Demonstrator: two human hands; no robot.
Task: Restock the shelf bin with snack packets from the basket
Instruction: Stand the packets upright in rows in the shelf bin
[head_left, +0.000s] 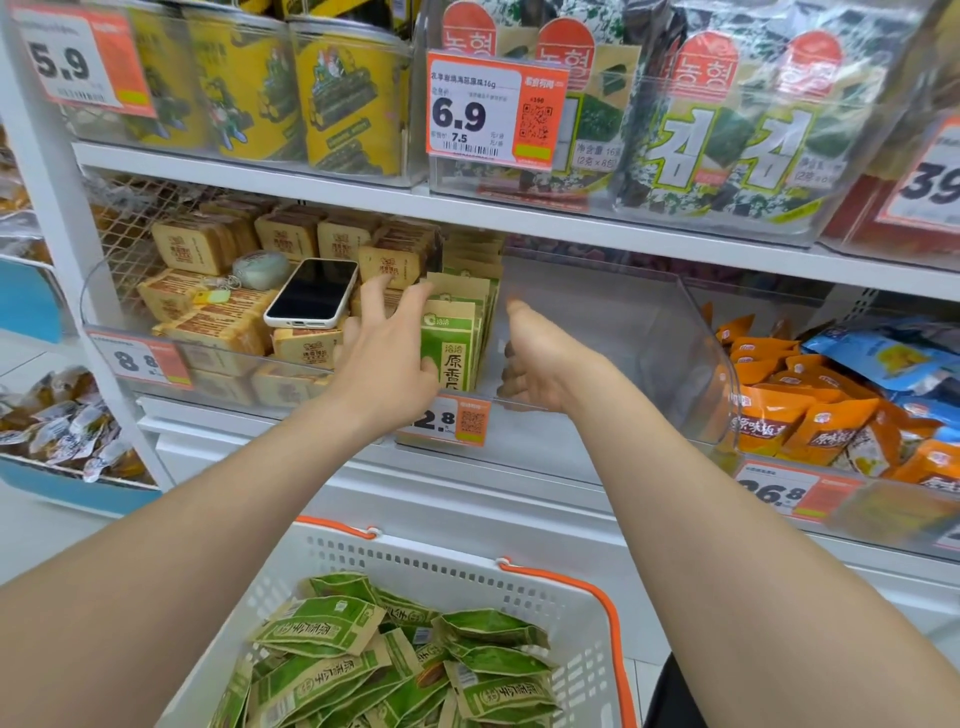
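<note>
L grip (384, 358) spread, touching upright packets (457, 338) at its 3 o'clock in bin (623, 332); R grip (540, 358) loosely spread, packets near at 9 o'clock.

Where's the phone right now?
In the head view, the phone lies screen-up on tan snack packs in the left clear bin, left of the left hand and the upright green packets.

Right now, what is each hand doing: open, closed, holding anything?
Left hand: open, fingers spread, resting against the standing green packets.
Right hand: open, loosely curled, holding nothing.
</note>
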